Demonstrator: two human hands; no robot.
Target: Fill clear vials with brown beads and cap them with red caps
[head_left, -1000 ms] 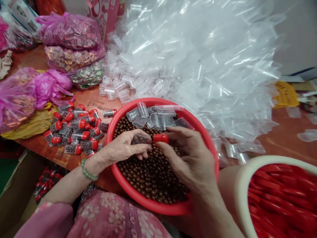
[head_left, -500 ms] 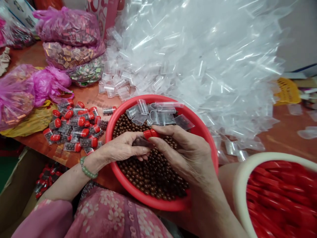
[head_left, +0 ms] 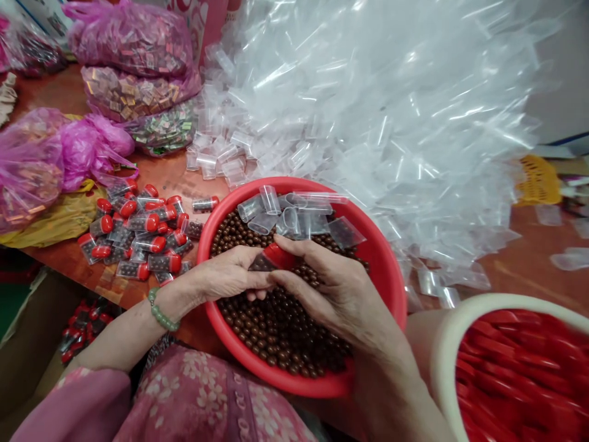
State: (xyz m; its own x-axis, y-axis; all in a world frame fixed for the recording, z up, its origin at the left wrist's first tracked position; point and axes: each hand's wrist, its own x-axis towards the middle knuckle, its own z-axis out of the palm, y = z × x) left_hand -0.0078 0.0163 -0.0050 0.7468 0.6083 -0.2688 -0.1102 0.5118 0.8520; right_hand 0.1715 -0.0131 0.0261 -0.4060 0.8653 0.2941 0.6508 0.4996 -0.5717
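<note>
Over a red plastic basin [head_left: 205,245] my left hand [head_left: 230,276] is shut around a clear plastic tube [head_left: 262,264] packed with brown beads. My right hand [head_left: 335,294] pinches a red cap [head_left: 278,255] and holds it on the tube's upper end. Both hands touch at the fingers, and they hide the lower part of the tube. Loose brown beads [head_left: 280,331] fill the basin, with several empty clear tubes [head_left: 285,212] lying on them at the far side. A green beaded bracelet [head_left: 161,313] circles my left wrist.
Capped tubes [head_left: 138,236] lie on the orange table left of the basin. A huge heap of clear tubes [head_left: 368,110] rises behind it. Pink bags of small packets [head_left: 129,40] stand at back left. A cream basin [head_left: 460,331] of red caps sits at lower right.
The red cap has moved from my right hand's position apart from the tube onto the tube's end. My right hand has shifted left, closer to my left hand.
</note>
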